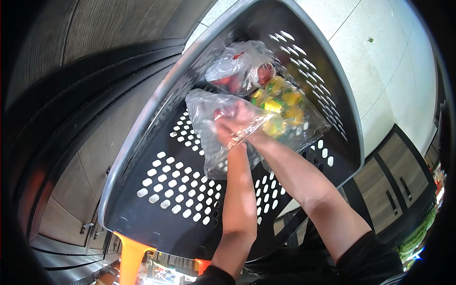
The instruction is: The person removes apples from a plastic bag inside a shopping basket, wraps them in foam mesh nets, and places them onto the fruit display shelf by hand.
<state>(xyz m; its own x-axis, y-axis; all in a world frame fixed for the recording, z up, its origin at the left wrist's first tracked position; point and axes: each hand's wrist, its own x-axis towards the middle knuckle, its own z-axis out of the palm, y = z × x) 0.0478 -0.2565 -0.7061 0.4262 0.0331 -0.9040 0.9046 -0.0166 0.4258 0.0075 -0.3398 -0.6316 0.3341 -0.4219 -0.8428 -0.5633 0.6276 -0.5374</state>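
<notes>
My left hand (226, 134) and my right hand (245, 117) come together low in the basket. Both show blurred through a clear plastic bag (209, 142), with fingers closed around part of it. A reddish patch shows through the film at the fingers; I cannot make out what it is. To the right of my right hand lies a clear bag of yellow and green produce (285, 105). Beyond the hands rests another clear bag with red items (240, 66) inside.
The dark shopping basket (137, 218) has slotted walls and a grey rim, with orange parts (130, 254) below its near left edge. Wood-faced cabinets (104, 156) stand close on the left, and more cabinets (401, 166) on the right. Pale tiled floor (380, 47) shows beyond the basket.
</notes>
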